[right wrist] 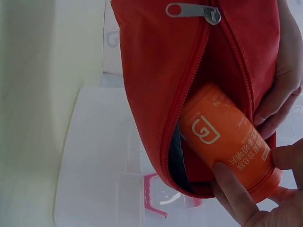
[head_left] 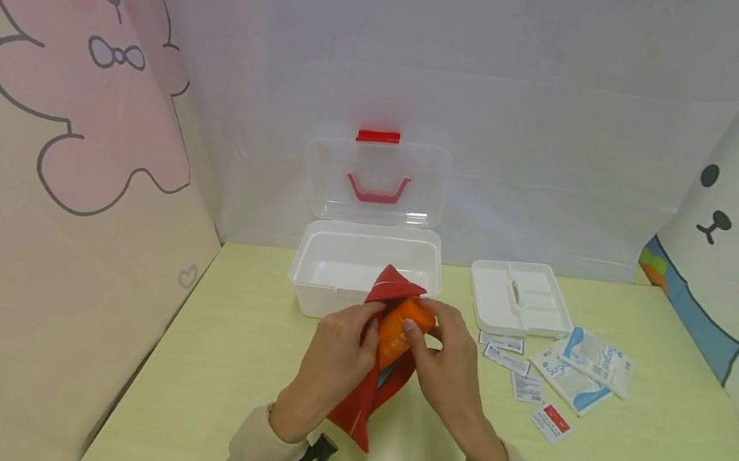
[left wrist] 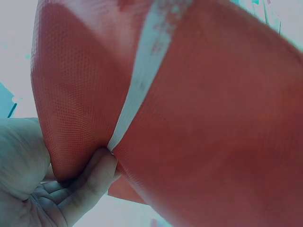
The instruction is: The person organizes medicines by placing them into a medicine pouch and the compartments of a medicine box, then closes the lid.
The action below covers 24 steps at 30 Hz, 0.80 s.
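A red zippered pouch (head_left: pixel 354 410) is held up over the table, its zipper (right wrist: pixel 191 75) undone. My left hand (head_left: pixel 336 351) grips the pouch's side; in the left wrist view its fingers pinch the red fabric beside a pale stripe (left wrist: pixel 142 71). An orange bottle (right wrist: pixel 222 137) with white lettering lies partly inside the pouch's mouth. My right hand (head_left: pixel 453 367) holds this bottle by its capped end, thumb and fingers around it. The bottle's far end is hidden in the pouch.
Behind the hands stands an open white box (head_left: pixel 371 257) with its clear lid (head_left: pixel 381 163) raised. To its right are a white divided tray (head_left: pixel 498 297), several small packets (head_left: pixel 527 387) and two larger white-blue packets (head_left: pixel 600 363). Printed sheets (head_left: pixel 109 162) border the table.
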Each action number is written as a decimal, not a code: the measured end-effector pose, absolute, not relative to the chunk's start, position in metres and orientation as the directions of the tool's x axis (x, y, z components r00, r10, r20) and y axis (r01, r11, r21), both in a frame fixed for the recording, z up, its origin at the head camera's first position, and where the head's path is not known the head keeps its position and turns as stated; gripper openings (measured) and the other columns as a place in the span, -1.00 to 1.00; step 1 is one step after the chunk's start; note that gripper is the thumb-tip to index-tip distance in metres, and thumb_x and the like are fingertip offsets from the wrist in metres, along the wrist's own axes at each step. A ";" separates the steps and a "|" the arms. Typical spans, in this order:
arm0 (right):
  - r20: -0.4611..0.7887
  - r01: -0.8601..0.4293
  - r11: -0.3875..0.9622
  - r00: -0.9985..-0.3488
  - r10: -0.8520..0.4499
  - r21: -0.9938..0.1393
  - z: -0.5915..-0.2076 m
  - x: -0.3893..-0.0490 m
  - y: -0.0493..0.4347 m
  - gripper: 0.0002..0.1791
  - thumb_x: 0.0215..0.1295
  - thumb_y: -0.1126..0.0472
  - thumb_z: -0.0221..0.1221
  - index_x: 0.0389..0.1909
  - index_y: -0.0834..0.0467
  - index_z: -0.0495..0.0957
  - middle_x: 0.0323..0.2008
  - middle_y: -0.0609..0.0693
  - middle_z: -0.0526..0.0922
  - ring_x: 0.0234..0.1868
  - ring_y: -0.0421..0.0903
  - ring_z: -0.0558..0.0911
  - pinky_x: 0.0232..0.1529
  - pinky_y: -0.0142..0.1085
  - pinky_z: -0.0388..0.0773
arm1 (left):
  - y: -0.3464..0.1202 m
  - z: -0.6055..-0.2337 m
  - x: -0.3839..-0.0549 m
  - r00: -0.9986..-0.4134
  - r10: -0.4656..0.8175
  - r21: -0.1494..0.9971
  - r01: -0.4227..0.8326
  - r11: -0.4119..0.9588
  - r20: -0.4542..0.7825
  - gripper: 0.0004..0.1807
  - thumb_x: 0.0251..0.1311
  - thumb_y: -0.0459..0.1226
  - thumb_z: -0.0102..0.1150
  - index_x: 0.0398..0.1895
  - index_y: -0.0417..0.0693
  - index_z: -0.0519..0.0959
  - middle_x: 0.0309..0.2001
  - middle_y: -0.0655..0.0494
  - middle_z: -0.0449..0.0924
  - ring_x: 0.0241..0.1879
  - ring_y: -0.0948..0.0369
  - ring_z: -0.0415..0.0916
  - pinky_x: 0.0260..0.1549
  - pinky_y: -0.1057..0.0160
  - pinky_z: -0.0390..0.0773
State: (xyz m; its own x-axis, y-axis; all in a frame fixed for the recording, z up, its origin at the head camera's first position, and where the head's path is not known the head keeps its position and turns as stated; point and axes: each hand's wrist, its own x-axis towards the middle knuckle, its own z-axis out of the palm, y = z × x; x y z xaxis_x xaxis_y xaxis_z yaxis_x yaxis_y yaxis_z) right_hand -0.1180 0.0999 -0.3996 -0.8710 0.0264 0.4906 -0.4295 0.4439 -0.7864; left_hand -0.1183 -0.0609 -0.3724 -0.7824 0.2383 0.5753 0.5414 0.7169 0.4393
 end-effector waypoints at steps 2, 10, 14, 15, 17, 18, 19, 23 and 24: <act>0.475 -0.413 0.434 -0.879 0.039 -0.801 -0.403 -0.119 0.098 -0.60 0.31 0.14 0.26 0.13 0.15 0.51 0.06 0.14 0.50 -0.03 0.12 0.67 -0.32 -0.25 0.70 | -0.061 -0.373 -0.118 -0.780 0.238 0.436 0.543 0.718 0.579 -0.77 0.20 -0.42 0.22 -0.07 -0.25 0.65 -0.20 -0.07 0.74 -0.28 0.09 0.70 -0.17 0.21 0.69; 0.443 -0.391 0.427 -0.896 0.024 -0.815 -0.408 -0.116 0.090 -0.61 0.27 0.20 0.30 0.10 0.13 0.52 0.04 0.11 0.42 -0.09 0.15 0.71 -0.33 -0.30 0.69 | -0.062 -0.374 -0.119 -0.779 0.230 0.440 0.541 0.717 0.583 -0.77 0.19 -0.43 0.24 -0.07 -0.25 0.65 -0.20 -0.07 0.74 -0.29 0.10 0.70 -0.17 0.22 0.69; 0.454 -0.400 0.449 -0.891 0.013 -0.799 -0.413 -0.115 0.087 -0.63 0.28 0.19 0.28 0.09 0.15 0.52 0.04 0.11 0.42 -0.09 0.12 0.72 -0.32 -0.33 0.69 | -0.063 -0.375 -0.119 -0.782 0.229 0.448 0.540 0.713 0.579 -0.77 0.20 -0.43 0.23 -0.07 -0.25 0.65 -0.20 -0.07 0.74 -0.28 0.10 0.70 -0.17 0.23 0.69; 0.452 -0.400 0.446 -0.892 0.011 -0.801 -0.414 -0.115 0.086 -0.63 0.29 0.19 0.28 0.10 0.15 0.52 0.05 0.11 0.43 -0.08 0.12 0.72 -0.32 -0.32 0.69 | -0.063 -0.375 -0.119 -0.784 0.229 0.449 0.539 0.713 0.578 -0.77 0.20 -0.42 0.22 -0.07 -0.25 0.65 -0.19 -0.07 0.74 -0.28 0.10 0.70 -0.17 0.23 0.69; 0.441 -0.397 0.435 -0.897 0.001 -0.808 -0.416 -0.114 0.085 -0.59 0.29 0.19 0.28 0.13 0.14 0.51 0.07 0.11 0.43 -0.05 0.12 0.71 -0.30 -0.32 0.69 | -0.063 -0.375 -0.119 -0.784 0.223 0.446 0.534 0.718 0.580 -0.77 0.20 -0.42 0.22 -0.07 -0.25 0.65 -0.19 -0.08 0.74 -0.28 0.10 0.70 -0.17 0.22 0.69; 0.434 -0.394 0.430 -0.901 -0.004 -0.812 -0.417 -0.113 0.085 -0.57 0.28 0.20 0.28 0.16 0.13 0.50 0.07 0.11 0.45 -0.04 0.12 0.70 -0.29 -0.31 0.69 | -0.063 -0.375 -0.119 -0.783 0.219 0.446 0.532 0.720 0.582 -0.77 0.20 -0.42 0.22 -0.07 -0.25 0.65 -0.19 -0.08 0.74 -0.28 0.10 0.70 -0.17 0.22 0.69; 0.424 -0.389 0.419 -0.906 -0.011 -0.820 -0.418 -0.112 0.084 -0.54 0.27 0.21 0.29 0.18 0.12 0.48 0.07 0.11 0.46 -0.04 0.12 0.70 -0.28 -0.31 0.69 | -0.063 -0.375 -0.119 -0.783 0.215 0.444 0.529 0.723 0.583 -0.76 0.20 -0.42 0.22 -0.06 -0.25 0.65 -0.19 -0.08 0.74 -0.29 0.10 0.70 -0.17 0.21 0.69; 0.381 -0.372 0.370 -0.923 -0.052 -0.851 -0.421 -0.111 0.084 -0.48 0.28 0.22 0.28 0.26 0.09 0.43 0.03 0.09 0.60 -0.13 0.04 0.71 -0.25 -0.36 0.69 | -0.064 -0.375 -0.119 -0.783 0.209 0.443 0.525 0.726 0.586 -0.74 0.19 -0.43 0.22 -0.04 -0.25 0.64 -0.19 -0.09 0.74 -0.29 0.09 0.70 -0.17 0.21 0.69; 0.370 -0.367 0.363 -0.927 -0.062 -0.857 -0.421 -0.110 0.083 -0.48 0.30 0.22 0.26 0.27 0.08 0.42 0.00 0.08 0.63 -0.18 0.00 0.72 -0.28 -0.38 0.68 | -0.064 -0.376 -0.119 -0.782 0.213 0.444 0.529 0.723 0.585 -0.74 0.20 -0.43 0.22 -0.03 -0.25 0.64 -0.19 -0.09 0.74 -0.28 0.09 0.71 -0.17 0.21 0.69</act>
